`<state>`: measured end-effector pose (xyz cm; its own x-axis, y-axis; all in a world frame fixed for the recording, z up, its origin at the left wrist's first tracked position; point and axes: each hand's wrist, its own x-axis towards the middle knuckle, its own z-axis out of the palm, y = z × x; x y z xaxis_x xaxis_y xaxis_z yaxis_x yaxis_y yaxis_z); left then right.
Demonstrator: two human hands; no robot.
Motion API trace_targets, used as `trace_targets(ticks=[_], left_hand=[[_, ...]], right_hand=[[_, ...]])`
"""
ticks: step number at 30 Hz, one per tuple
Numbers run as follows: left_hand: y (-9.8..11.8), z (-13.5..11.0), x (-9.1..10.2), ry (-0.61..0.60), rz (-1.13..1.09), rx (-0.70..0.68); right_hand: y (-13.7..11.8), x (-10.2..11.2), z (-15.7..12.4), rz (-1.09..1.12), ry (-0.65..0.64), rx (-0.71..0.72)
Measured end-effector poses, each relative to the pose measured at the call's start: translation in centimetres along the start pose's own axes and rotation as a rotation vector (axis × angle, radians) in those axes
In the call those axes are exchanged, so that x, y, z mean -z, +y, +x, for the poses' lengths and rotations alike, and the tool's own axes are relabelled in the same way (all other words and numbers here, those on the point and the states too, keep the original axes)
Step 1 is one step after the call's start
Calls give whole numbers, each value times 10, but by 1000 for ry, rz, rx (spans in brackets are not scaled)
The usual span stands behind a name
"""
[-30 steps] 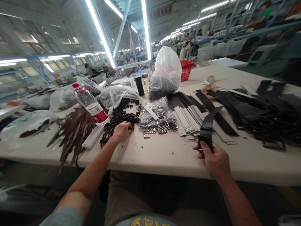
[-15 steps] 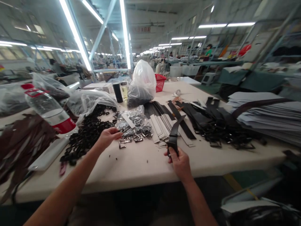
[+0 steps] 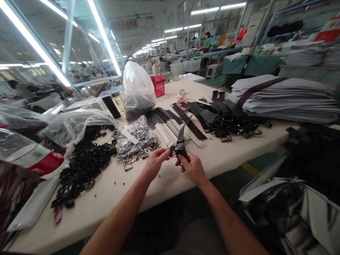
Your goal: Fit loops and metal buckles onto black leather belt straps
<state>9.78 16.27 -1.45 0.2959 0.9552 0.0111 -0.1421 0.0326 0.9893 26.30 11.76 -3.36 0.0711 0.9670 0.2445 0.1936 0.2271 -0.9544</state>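
My right hand [image 3: 192,169] grips the lower end of a black leather strap [image 3: 181,139], which curves up above the white table [image 3: 164,184]. My left hand [image 3: 156,161] is pinched on a small black loop at the strap's end, touching my right hand. Just behind lie silver buckles [image 3: 138,150], some in a clear bag [image 3: 134,136]. A heap of black loops [image 3: 82,163] spreads to the left. Fanned black and white straps [image 3: 170,122] lie behind my hands.
A pile of buckled black straps [image 3: 225,118] sits at the right, with a stack of grey sheets [image 3: 287,99] beyond. A water bottle [image 3: 23,152], plastic bags [image 3: 138,86] and a red basket [image 3: 158,85] stand further back. A person in green [image 3: 206,42] works far off.
My left hand left the black loop heap and came across to the strap end with a small loop. The view swung right, and my right hand drew the strap closer.
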Motion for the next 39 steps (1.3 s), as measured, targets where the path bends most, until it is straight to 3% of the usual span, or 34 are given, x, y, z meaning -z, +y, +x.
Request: trace_targets(ticks=[4, 12, 21, 39], left_hand=[[2, -2, -4, 12, 95, -80], [1, 4, -15, 35, -78, -126], [0, 6, -11, -130, -124, -56], [-8, 1, -25, -136, -236, -124]], right_hand=[[-1, 0, 0, -7, -26, 9], [-2, 3, 1, 19, -70, 1], [2, 6, 2, 77, -172, -8], [7, 5, 4, 62, -171, 30]])
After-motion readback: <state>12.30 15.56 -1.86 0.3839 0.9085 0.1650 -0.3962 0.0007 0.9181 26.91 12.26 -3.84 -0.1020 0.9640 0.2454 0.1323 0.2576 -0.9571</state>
